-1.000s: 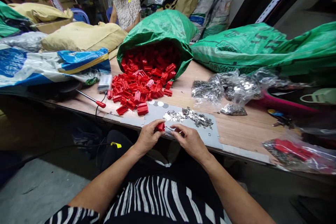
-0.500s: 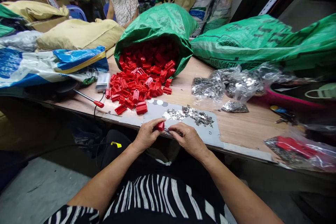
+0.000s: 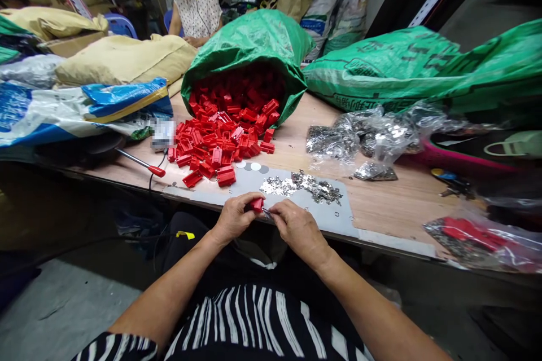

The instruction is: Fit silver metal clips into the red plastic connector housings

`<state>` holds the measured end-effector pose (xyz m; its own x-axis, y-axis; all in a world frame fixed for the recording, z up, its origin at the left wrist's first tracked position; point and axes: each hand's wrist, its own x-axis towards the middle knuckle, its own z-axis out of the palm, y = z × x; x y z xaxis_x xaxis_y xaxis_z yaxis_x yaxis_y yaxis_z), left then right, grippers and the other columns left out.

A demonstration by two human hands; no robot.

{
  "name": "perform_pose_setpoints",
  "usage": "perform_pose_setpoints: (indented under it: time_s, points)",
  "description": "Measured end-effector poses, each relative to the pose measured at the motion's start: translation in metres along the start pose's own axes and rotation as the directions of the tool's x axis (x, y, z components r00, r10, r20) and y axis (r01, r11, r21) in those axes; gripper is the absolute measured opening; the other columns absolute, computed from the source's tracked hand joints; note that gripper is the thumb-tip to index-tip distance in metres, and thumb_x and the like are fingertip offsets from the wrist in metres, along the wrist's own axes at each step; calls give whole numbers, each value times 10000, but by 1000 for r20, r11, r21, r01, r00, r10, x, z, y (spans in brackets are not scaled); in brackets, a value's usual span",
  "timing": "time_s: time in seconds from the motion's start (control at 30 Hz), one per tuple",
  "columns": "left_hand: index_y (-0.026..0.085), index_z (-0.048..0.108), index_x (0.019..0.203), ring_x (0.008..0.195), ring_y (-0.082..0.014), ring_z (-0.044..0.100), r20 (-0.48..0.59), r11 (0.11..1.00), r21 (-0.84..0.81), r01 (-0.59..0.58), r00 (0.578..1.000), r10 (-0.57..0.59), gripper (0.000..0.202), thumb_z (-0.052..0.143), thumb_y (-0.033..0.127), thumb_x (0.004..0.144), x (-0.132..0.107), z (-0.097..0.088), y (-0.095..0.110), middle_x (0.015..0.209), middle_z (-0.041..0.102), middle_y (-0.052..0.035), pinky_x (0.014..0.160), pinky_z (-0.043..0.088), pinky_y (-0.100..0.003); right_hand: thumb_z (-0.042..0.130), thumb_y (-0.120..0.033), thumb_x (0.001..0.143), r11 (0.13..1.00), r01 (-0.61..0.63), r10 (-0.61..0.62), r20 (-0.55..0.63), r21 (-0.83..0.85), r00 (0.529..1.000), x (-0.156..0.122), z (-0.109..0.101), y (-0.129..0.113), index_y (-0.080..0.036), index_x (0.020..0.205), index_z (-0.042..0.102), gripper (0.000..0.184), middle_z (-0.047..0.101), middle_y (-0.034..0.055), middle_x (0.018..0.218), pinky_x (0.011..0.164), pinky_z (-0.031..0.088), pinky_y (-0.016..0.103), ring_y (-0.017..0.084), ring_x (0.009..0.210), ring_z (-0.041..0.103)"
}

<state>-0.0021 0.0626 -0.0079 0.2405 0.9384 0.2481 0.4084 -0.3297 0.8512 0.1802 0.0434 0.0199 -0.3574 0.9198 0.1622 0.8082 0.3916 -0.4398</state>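
Between the thumb and fingers of my left hand (image 3: 234, 219) is a small red plastic housing (image 3: 256, 204), held over the table's front edge. My right hand (image 3: 300, 230) pinches a thin metal tool (image 3: 266, 212), perhaps tweezers, its tip at the right end of the housing. Whether a small metal piece sits at that tip is too small to tell. Just beyond my hands, small silvery metal pieces (image 3: 317, 187) lie spread on a grey mat (image 3: 313, 213). A heap of red housings (image 3: 215, 144) spills from a green woven sack (image 3: 254, 39) behind.
Plastic bags of metal parts (image 3: 372, 135) lie at right, with a pink-rimmed tray (image 3: 449, 157) behind. A red-tipped lever (image 3: 156, 171) juts out at left. Full sacks (image 3: 127, 62) line the back; another person (image 3: 197, 8) sits beyond them.
The camera view has shifted slightly. Both hands keep nearly the same place, the tool's tip still at the red housing, with the right hand turned a little.
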Motion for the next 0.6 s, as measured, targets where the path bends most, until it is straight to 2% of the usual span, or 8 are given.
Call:
perform_pose_setpoints:
  time_s: [0.17, 0.27, 0.43, 0.6]
  points:
    - [226, 684, 1024, 911, -191, 679, -7, 999, -21, 25, 1000, -25, 304, 705, 172, 725, 1, 1, 0, 997, 737, -29, 853, 502, -292, 510, -138, 903, 997, -51, 49, -45, -56, 998, 0, 8, -12, -207, 881, 636, 146, 654, 59, 873, 668, 473, 276, 184, 776, 633]
    - [226, 679, 1021, 918, -189, 671, -8, 999, -25, 37, 999, -37, 306, 712, 187, 719, 1, 1, 1, 1011, 731, -29, 858, 494, -289, 497, -147, 910, 997, -78, 76, -47, -29, 996, -1, 12, -12, -201, 893, 637, 151, 650, 67, 885, 676, 474, 286, 193, 787, 630]
    - [219, 653, 1037, 883, -167, 650, -32, 998, -52, 41, 999, -43, 292, 687, 205, 746, -5, 3, 2, 985, 710, -19, 826, 480, -269, 485, -200, 925, 987, -52, 52, 6, 152, 999, -4, 6, 1, -217, 1045, 626, 185, 637, 63, 957, 798, 483, 322, 206, 900, 624]
    - [208, 629, 973, 844, -160, 636, -92, 984, -152, 97, 990, -111, 263, 707, 191, 722, -11, 4, 7, 930, 689, -13, 818, 475, -272, 423, -232, 941, 940, 22, 10, -93, 341, 996, -11, -3, 13, -202, 1100, 548, 205, 612, 78, 1014, 825, 474, 330, 197, 905, 596]
